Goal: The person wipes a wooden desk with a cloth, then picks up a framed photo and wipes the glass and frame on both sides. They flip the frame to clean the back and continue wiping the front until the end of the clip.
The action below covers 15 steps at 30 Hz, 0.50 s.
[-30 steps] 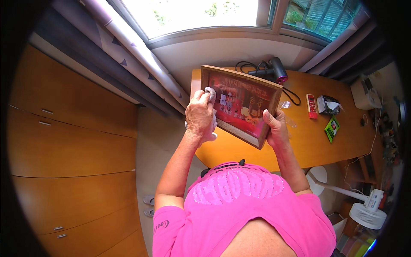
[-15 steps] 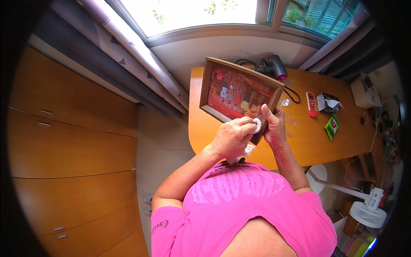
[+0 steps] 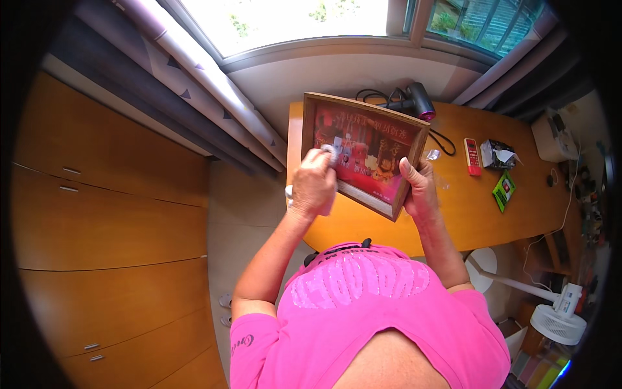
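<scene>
A wooden picture frame [image 3: 363, 155] with a mostly red picture behind its pane is held tilted above the table's left part. My right hand [image 3: 420, 188] grips its right side, thumb on the front and fingers behind. My left hand [image 3: 315, 183] is closed on a bunched white cloth [image 3: 329, 153], pressed against the pane near the frame's left side. Part of the cloth hangs out beside the wrist. The fingertips of my left hand are partly hidden by the cloth and the hand itself.
On the wooden table [image 3: 492, 220] lie a dark hair dryer [image 3: 418, 102] with its cord, a red and white remote [image 3: 472, 157], a crumpled black and white packet [image 3: 497, 155] and a green packet [image 3: 503, 192]. A white fan [image 3: 558, 324] stands right; wooden cabinets [image 3: 110, 220] line the left.
My left hand has moved left and up with the cloth, from the frame's lower right corner to its left side. The frame has turned slightly, and its lower edge now shows.
</scene>
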Each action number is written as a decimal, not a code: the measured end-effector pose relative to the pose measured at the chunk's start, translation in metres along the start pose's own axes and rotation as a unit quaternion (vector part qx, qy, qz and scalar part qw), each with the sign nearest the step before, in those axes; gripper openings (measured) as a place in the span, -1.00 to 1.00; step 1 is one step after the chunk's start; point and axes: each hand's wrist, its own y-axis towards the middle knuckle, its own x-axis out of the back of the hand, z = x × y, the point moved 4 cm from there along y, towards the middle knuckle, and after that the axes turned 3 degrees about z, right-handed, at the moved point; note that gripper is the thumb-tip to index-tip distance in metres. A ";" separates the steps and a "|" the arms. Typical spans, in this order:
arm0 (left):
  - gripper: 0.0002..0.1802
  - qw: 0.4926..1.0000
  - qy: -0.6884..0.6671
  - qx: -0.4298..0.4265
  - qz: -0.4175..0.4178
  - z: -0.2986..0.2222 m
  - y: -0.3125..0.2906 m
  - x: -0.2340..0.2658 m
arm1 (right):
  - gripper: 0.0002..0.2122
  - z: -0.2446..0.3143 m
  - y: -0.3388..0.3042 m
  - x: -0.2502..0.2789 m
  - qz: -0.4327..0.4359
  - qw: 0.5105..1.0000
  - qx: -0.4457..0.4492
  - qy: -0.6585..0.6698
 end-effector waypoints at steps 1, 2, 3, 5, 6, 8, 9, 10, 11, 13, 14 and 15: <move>-0.77 0.999 -0.028 -0.031 0.004 -0.012 -0.005 -0.004 | -0.77 -0.001 0.000 -0.001 -0.002 1.000 0.001 -0.004; -0.76 0.996 -0.056 -0.063 0.008 -0.025 -0.009 -0.008 | -0.77 -0.004 0.000 -0.001 -0.004 1.000 0.002 -0.008; -0.76 0.993 -0.088 -0.081 0.021 -0.038 -0.013 -0.011 | -0.77 -0.006 0.000 0.001 -0.006 1.000 0.003 -0.012; -0.76 0.981 -0.149 -0.114 0.044 -0.063 -0.018 -0.014 | -0.78 -0.010 0.001 0.006 -0.008 1.000 0.002 -0.009; -0.77 0.975 -0.176 -0.126 0.053 -0.070 -0.020 -0.013 | -0.78 -0.012 0.002 0.008 -0.008 1.000 0.002 -0.007; -0.75 0.963 -0.199 -0.169 0.068 -0.079 -0.024 -0.016 | -0.78 -0.015 0.002 0.013 -0.001 1.000 0.002 -0.007; -0.74 0.966 -0.177 -0.176 0.070 -0.078 -0.024 -0.016 | -0.79 -0.015 0.002 0.014 0.003 1.000 0.002 -0.007; -0.73 0.968 -0.154 -0.184 0.071 -0.077 -0.023 -0.015 | -0.79 -0.015 0.001 0.013 0.002 1.000 -0.004 -0.011; -0.75 0.974 -0.116 -0.185 0.055 -0.073 -0.021 -0.013 | -0.79 -0.016 0.001 0.012 0.001 1.000 -0.010 -0.016; -0.75 0.983 -0.054 -0.173 0.016 -0.064 -0.012 -0.005 | -0.79 -0.016 -0.001 0.008 -0.003 1.000 -0.014 -0.014; -0.76 0.986 -0.040 -0.160 0.026 -0.061 -0.006 0.002 | -0.79 -0.015 -0.002 0.007 -0.002 1.000 -0.016 -0.015; -0.76 0.989 -0.058 -0.132 0.022 -0.059 0.001 0.009 | -0.79 -0.015 -0.003 0.007 0.000 1.000 -0.017 -0.017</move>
